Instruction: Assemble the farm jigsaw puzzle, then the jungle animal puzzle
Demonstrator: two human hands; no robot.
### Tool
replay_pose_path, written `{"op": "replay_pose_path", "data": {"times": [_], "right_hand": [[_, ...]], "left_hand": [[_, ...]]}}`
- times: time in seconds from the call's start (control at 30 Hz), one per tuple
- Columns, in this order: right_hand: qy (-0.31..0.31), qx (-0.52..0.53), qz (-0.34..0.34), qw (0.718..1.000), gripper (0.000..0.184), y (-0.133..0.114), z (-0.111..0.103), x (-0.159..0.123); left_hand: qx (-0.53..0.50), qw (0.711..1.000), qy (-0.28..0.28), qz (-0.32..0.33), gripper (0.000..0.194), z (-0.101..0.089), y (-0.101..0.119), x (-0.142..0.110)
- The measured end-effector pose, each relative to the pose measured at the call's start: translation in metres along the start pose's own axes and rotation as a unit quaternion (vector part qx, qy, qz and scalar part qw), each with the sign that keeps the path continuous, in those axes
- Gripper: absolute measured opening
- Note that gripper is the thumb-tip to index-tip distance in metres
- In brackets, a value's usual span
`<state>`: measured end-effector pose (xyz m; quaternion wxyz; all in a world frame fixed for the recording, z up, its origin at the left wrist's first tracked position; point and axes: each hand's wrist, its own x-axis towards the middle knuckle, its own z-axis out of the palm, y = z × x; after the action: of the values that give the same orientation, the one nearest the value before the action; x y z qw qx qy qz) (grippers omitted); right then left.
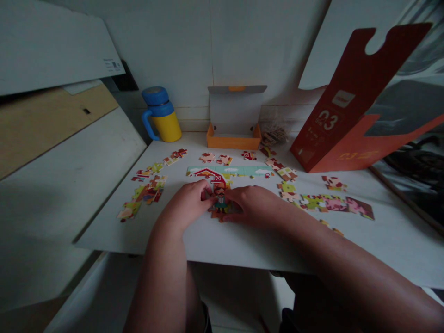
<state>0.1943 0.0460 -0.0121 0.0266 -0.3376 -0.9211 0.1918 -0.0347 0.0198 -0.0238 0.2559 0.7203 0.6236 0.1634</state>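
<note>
Joined jigsaw puzzle pieces (220,203) showing a small figure in a green skirt lie on the white table in front of me. My left hand (194,200) grips their left edge, thumb and fingers bent together. From the other side, my right hand (251,203) grips the right edge, its thumb low near the bottom piece and its fingers higher up. Just above the hands is a joined puzzle strip (243,171) with sky, clouds and a red barn roof. The fingers cover part of the pieces, so their exact grip is partly hidden.
Loose puzzle pieces (150,190) lie to the left, and more puzzle pieces (314,202) to the right. At the back stand a blue and yellow mug (166,122), an open orange box (234,141) and a plastic bag (275,132). A large red box (321,122) rises at the right.
</note>
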Motion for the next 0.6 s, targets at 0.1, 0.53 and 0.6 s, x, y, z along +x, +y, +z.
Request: {"op": "replay_pose_path", "data": {"times": [0.1, 0.53, 0.6], "right_hand": [[-0.004, 0.003, 0.002, 1.0, 0.041, 0.0001, 0.0, 0.0003], [0.002, -0.006, 0.029, 1.0, 0.05, -0.0007, 0.0012, 0.0029], [0.004, -0.016, 0.033, 0.999, 0.051, -0.0003, 0.0024, 0.003]], "left_hand": [[-0.006, 1.0, 0.003, 0.001, 0.009, 0.0009, -0.0004, 0.0008], [0.013, 1.0, 0.014, 0.003, 0.008, 0.0011, 0.0026, -0.001], [0.014, 1.0, 0.018, 0.006, 0.007, 0.0012, 0.0026, -0.0019]]}}
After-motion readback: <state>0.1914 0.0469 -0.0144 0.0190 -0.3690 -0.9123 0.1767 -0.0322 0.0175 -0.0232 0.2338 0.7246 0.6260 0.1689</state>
